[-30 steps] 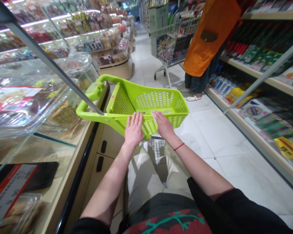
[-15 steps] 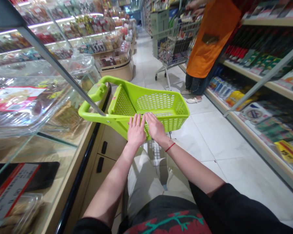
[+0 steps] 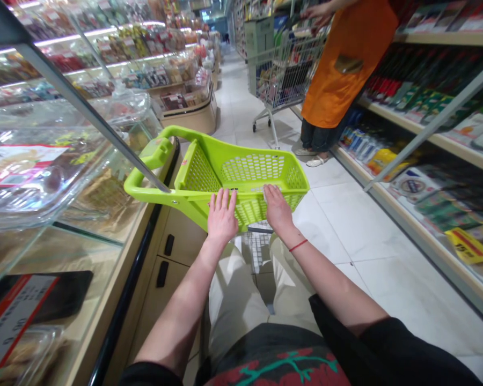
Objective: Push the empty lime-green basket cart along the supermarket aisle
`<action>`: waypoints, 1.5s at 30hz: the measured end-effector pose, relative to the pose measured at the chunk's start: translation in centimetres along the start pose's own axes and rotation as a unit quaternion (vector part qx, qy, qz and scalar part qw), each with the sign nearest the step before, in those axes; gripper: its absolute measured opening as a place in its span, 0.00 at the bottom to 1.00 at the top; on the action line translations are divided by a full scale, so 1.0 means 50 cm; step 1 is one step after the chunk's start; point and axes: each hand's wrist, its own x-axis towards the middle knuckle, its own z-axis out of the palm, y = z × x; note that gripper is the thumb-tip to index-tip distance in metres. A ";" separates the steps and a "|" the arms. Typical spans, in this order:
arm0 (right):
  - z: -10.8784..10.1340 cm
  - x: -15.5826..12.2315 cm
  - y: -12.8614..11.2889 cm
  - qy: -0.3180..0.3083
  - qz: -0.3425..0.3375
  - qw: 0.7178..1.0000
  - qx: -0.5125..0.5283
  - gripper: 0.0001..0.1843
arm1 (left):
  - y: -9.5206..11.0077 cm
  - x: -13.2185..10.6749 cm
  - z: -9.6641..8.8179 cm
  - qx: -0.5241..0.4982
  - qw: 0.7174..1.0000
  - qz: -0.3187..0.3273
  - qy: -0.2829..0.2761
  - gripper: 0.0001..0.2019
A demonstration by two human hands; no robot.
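A lime-green plastic shopping cart basket with perforated walls stands crosswise before me, with nothing visible inside it. My left hand lies on its near side, fingers stretched out flat with the tips at the rim. Further right along the same rim is my right hand, fingers pressed together and bent over the edge. A bit of something white and thin, like a tissue, peeks out at its fingertips; most of it is hidden. A red string circles the right wrist.
On the left, a glass-edged display counter holds packaged food. A person in an orange apron stands ahead beside a loaded wire cart. Stocked shelves line the right side of the tiled aisle.
My right hand has slid right along the near rim, away from my left hand, which stays nearly in place. The view has shifted slightly.
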 end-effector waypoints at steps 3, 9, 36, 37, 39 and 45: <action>0.021 0.013 -0.058 -0.015 -0.020 1.000 0.014 0.36 | 0.000 0.000 0.004 0.000 1.000 0.002 0.004 0.41; 0.050 0.024 -0.116 -0.029 -0.104 0.993 0.045 0.36 | 0.000 0.000 0.003 -0.002 1.000 0.002 0.004 0.40; 0.018 0.014 -0.088 -0.051 -0.098 0.993 0.033 0.36 | 0.001 -0.002 0.005 -0.010 1.000 -0.002 0.018 0.39; 0.017 0.013 -0.070 -0.046 -0.097 0.994 0.032 0.37 | 0.001 -0.002 0.003 -0.009 1.000 -0.001 0.017 0.40; 0.012 0.009 -0.024 -0.030 -0.076 0.996 0.024 0.38 | 0.002 -0.002 0.000 -0.009 1.000 -0.001 0.013 0.40; -0.020 -0.001 0.086 0.019 0.006 1.000 -0.005 0.42 | 0.003 -0.002 -0.001 -0.023 1.000 -0.009 0.005 0.40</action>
